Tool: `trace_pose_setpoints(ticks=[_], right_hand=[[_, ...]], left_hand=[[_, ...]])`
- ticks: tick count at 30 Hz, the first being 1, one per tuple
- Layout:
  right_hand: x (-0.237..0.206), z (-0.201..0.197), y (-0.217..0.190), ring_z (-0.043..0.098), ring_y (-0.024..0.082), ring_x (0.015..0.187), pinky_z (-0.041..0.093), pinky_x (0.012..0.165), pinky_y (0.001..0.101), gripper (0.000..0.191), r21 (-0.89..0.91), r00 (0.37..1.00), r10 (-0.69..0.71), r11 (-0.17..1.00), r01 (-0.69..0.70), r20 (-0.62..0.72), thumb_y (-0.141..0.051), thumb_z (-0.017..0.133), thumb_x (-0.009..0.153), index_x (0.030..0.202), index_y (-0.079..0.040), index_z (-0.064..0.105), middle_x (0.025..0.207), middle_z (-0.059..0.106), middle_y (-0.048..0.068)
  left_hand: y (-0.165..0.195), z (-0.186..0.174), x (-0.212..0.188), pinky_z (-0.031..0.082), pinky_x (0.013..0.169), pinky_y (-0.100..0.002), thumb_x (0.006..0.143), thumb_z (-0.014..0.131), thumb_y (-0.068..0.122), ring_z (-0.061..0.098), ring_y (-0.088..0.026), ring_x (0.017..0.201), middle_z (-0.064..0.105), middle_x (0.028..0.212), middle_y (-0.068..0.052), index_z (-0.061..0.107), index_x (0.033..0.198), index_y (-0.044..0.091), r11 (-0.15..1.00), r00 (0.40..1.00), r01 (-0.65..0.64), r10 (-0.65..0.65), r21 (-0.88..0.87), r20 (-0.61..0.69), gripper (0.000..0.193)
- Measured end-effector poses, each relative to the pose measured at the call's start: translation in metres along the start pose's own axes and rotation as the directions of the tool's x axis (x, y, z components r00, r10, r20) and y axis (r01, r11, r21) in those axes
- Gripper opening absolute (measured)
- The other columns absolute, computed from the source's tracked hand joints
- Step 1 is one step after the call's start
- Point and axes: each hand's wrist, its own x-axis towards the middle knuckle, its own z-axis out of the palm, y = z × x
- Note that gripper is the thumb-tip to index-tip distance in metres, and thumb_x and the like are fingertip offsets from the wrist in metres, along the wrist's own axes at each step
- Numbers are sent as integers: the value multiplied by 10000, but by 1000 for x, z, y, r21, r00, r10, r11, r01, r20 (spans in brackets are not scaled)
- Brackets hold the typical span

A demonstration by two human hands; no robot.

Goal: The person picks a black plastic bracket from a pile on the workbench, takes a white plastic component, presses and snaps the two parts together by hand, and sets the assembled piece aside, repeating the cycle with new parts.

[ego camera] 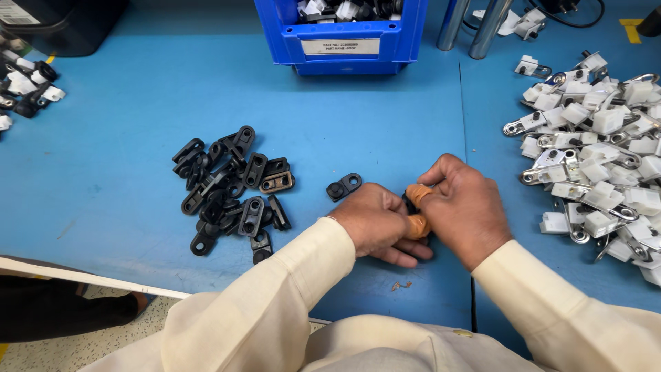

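My left hand (375,222) and my right hand (463,207) meet over the blue table (124,172), both closed around a small black plastic part (410,204) that is mostly hidden between them. Orange finger cots cover two fingertips at the join. A single black part (344,186) lies just left of my left hand. Further left sits a pile of several black plastic parts (234,189). To the right of my right hand spreads a heap of white plastic and metal clip pieces (595,162).
A blue bin (342,38) with mixed black and white parts stands at the back centre. Two metal posts (475,24) rise behind it on the right. More black-and-white parts (27,86) lie at the far left. The table's front edge runs lower left.
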Motion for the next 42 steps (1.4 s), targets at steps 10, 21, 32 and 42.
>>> trace_pose_setpoints(ticks=[10, 21, 32, 42], right_hand=[[-1, -14, 2, 459, 87, 466, 307, 362, 240, 272, 430, 952, 229, 853, -297, 202, -328, 637, 944, 1011, -65, 663, 704, 633, 17], [14, -21, 32, 437, 58, 484, 246, 353, 217, 179, 481, 779, 376, 627, -613, 502, -228, 694, 922, 929, -61, 631, 672, 580, 19], [-5, 4, 26, 424, 97, 525, 293, 414, 256, 87, 610, 852, 474, 613, -501, 223, -57, 574, 940, 925, -18, 650, 728, 613, 42], [-3, -9, 21, 414, 82, 471, 279, 374, 236, 284, 435, 865, 309, 767, -473, 396, -273, 653, 981, 868, -14, 627, 633, 571, 45]], left_hand=[[-17, -10, -3, 677, 670, -336, 992, 532, 78, 795, -288, 841, 763, 984, -212, 633, 1016, -45, 967, 989, 7, -44, -256, -138, 161], [-14, 0, -11, 667, 634, -331, 1002, 565, 90, 778, -273, 812, 743, 963, -179, 637, 1051, -48, 974, 996, -84, 85, -209, -4, 163], [-22, 9, -7, 623, 499, -293, 975, 645, 105, 755, -240, 645, 724, 851, -175, 667, 972, -46, 978, 989, -16, -16, -206, -149, 153], [-23, 9, -13, 598, 455, -282, 959, 650, 127, 745, -220, 608, 718, 798, -147, 668, 1005, -27, 998, 991, -32, 23, -59, -135, 161]])
